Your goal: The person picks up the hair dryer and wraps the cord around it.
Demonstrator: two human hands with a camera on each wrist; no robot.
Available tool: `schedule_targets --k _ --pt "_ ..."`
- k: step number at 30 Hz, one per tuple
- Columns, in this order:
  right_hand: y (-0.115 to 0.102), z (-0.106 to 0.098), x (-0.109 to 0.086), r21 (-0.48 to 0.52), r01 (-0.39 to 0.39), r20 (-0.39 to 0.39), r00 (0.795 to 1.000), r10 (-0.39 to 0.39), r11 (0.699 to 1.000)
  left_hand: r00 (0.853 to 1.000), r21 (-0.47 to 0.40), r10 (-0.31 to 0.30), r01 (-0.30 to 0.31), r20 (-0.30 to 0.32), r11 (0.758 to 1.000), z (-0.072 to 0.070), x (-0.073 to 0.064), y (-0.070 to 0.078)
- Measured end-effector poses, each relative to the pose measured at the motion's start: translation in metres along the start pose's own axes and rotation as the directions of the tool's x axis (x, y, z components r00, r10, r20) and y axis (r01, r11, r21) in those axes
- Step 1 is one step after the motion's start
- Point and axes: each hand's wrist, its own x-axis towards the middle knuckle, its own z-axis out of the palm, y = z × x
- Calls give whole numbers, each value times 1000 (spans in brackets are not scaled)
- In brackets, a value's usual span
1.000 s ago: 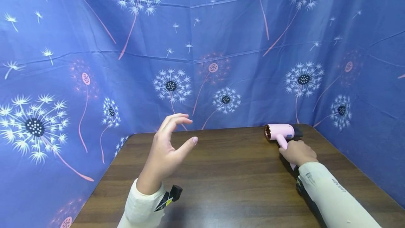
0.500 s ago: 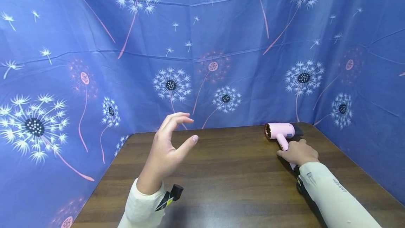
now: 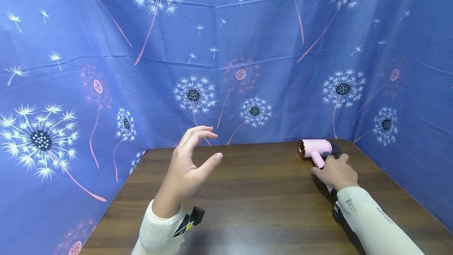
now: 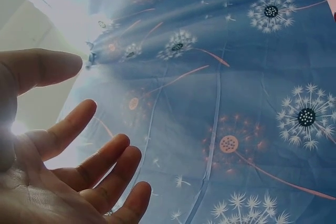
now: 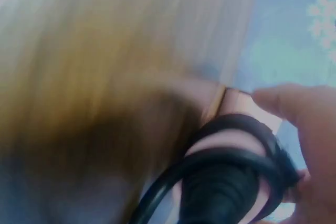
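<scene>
A pink hair dryer (image 3: 315, 147) with a copper-coloured rim and a black nozzle lies at the back right of the table. Over its handle is my right hand (image 3: 337, 173), thumb and fingers spread apart rather than wrapped round it. In the right wrist view a black cord (image 5: 231, 156) loops about the handle's end, and my thumb (image 5: 278, 100) lies alongside; that view is badly blurred. My left hand (image 3: 187, 164) is raised above the left part of the table, fingers loosely bent, holding nothing. The left wrist view shows its palm and parted fingers (image 4: 107, 161).
The brown wooden table (image 3: 255, 196) reaches to a blue curtain (image 3: 219, 50) with dandelion prints, which hangs along its back and sides. A small black wrist device (image 3: 191, 219) sits at my left cuff.
My right hand has loosened from the hair dryer's handle, its fingers lifting and spreading. The hair dryer stays where it was. My left hand has held still.
</scene>
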Motion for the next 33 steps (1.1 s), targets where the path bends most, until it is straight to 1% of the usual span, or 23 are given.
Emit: schedule_targets --k 5,9,15,21,28,30,33 --pt "-10 -3 -6 4 30 -80 996 -29 1000 1000 -1 2 -2 3 1000 1 0 -1" --pt "-15 -5 -9 -16 55 -94 994 -56 998 1000 5 9 -9 7 1000 1 1 -1" --pt "-16 -8 -13 -19 56 -74 996 -57 998 1000 9 12 -12 22 1000 2 1 -1" --pt "-16 -8 -12 -28 52 -70 996 -53 998 1000 11 14 -14 26 1000 4 2 -2" --pt "-20 -9 -15 -28 57 -30 998 -58 998 1000 19 10 -11 29 1000 4 -1 -6" --pt "-23 -11 -17 -35 71 -21 997 -71 997 999 34 2 -3 40 999 6 -3 -10" --pt "-30 -15 -18 -43 110 -21 994 -111 993 996 97 -20 12 84 995 10 -5 -18"
